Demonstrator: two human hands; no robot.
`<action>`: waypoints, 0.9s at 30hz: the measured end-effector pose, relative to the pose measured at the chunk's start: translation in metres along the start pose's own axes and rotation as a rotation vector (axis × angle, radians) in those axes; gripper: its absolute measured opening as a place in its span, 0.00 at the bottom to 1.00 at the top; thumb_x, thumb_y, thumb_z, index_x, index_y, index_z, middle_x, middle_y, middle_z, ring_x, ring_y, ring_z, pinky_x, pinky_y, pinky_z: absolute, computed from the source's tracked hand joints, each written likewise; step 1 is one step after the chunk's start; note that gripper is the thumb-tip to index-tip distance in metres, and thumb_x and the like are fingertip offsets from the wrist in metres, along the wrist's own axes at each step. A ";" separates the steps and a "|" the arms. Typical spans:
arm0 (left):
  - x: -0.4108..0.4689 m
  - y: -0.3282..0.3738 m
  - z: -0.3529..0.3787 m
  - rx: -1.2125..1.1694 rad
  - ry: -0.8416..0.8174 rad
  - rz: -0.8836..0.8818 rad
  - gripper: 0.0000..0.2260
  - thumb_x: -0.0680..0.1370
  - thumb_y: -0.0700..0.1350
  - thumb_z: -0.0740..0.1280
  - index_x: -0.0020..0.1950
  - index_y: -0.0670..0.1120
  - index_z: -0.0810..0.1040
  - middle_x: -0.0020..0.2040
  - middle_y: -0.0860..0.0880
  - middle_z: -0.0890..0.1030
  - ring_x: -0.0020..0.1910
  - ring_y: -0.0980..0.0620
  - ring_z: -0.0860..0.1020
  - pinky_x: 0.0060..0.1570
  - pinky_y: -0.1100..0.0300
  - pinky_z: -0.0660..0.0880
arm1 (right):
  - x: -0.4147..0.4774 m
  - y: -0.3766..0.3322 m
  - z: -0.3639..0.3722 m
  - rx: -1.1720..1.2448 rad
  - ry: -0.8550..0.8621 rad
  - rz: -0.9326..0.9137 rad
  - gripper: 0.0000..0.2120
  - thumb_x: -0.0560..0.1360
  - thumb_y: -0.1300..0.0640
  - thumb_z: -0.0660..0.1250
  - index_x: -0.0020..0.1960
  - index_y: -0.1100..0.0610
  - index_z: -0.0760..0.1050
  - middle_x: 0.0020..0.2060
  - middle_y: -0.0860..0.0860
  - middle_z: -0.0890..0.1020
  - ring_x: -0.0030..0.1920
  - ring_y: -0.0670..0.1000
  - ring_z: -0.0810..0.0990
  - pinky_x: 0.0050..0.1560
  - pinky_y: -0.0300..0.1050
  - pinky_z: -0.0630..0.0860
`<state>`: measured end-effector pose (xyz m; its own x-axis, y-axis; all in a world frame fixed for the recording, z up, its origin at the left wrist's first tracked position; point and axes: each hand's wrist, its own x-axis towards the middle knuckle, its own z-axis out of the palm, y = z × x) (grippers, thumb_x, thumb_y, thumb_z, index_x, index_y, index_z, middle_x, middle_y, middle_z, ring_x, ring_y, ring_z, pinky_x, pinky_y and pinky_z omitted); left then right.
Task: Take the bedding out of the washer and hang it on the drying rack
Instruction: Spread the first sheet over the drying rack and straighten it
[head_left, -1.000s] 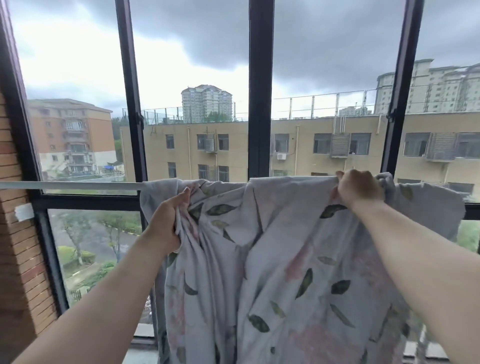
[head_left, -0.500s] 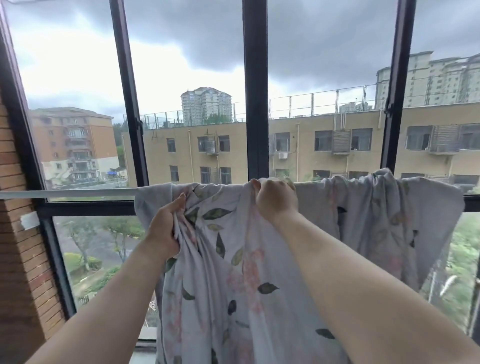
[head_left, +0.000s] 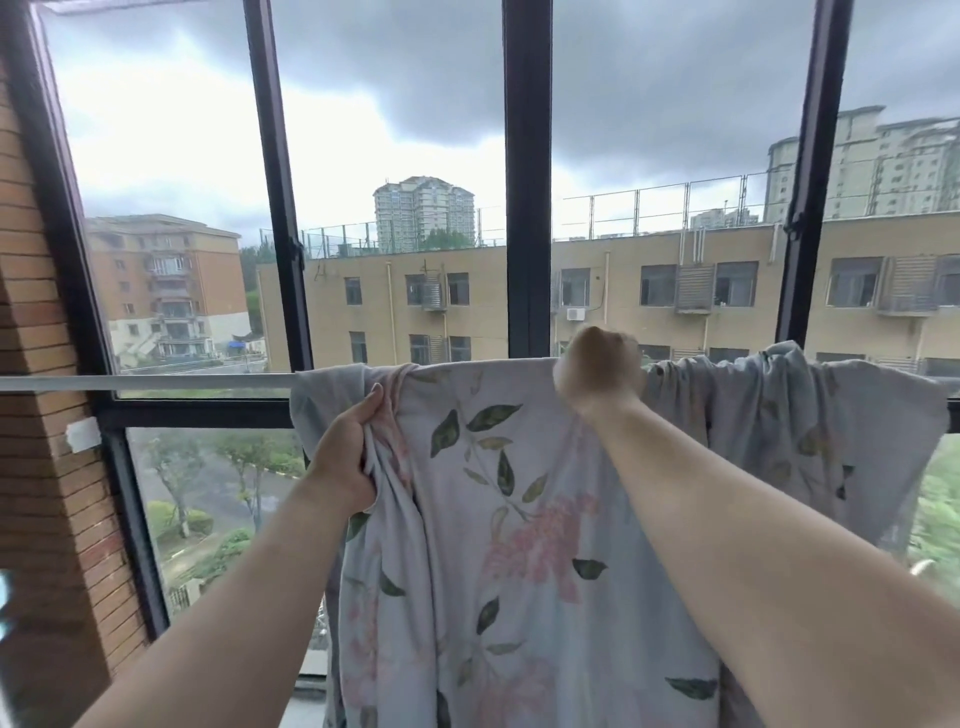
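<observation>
Now both fists, left hand (head_left: 345, 462) and right hand (head_left: 597, 366), clutch bedding (head_left: 519, 519) draped lengthwise along rail (head_left: 145, 383).

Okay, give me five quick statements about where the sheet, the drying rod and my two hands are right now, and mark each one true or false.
1. The floral sheet is draped over the drying rod. True.
2. The left hand grips a bunched fold of the sheet below the rod. True.
3. The right hand hangs free, away from the sheet. False: it is closed at the sheet's top edge, at the rod.
4. The sheet covers the rod all the way to the brick wall. False: the rod is bare between the wall and the sheet's left edge.
5. The sheet is plain white. False: it has green leaves and pink flowers.
</observation>
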<state>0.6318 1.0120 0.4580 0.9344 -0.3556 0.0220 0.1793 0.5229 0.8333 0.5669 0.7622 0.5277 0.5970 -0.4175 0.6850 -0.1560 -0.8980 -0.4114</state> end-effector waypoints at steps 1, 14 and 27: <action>-0.001 0.000 -0.001 0.008 0.004 0.000 0.22 0.80 0.56 0.67 0.66 0.41 0.80 0.63 0.39 0.82 0.62 0.38 0.81 0.67 0.42 0.72 | -0.001 -0.012 0.008 0.060 -0.002 -0.090 0.12 0.80 0.57 0.60 0.52 0.62 0.79 0.47 0.58 0.83 0.51 0.59 0.81 0.54 0.50 0.79; -0.007 0.038 -0.021 0.018 0.174 0.107 0.16 0.83 0.53 0.62 0.60 0.43 0.82 0.57 0.39 0.84 0.56 0.41 0.83 0.50 0.49 0.79 | -0.011 0.004 0.026 0.021 -0.110 -0.163 0.12 0.79 0.65 0.56 0.48 0.60 0.79 0.38 0.57 0.80 0.40 0.58 0.79 0.37 0.46 0.73; -0.016 0.029 -0.014 0.176 -0.076 -0.054 0.26 0.78 0.59 0.68 0.66 0.40 0.80 0.66 0.38 0.79 0.66 0.38 0.77 0.70 0.40 0.69 | -0.009 -0.050 0.024 0.136 -0.056 -0.295 0.16 0.80 0.59 0.59 0.64 0.62 0.76 0.53 0.60 0.84 0.52 0.59 0.83 0.51 0.54 0.82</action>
<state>0.6265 1.0436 0.4746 0.8980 -0.4398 0.0110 0.1654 0.3607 0.9179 0.5883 0.8143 0.5272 0.6434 -0.1309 0.7542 0.1343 -0.9507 -0.2796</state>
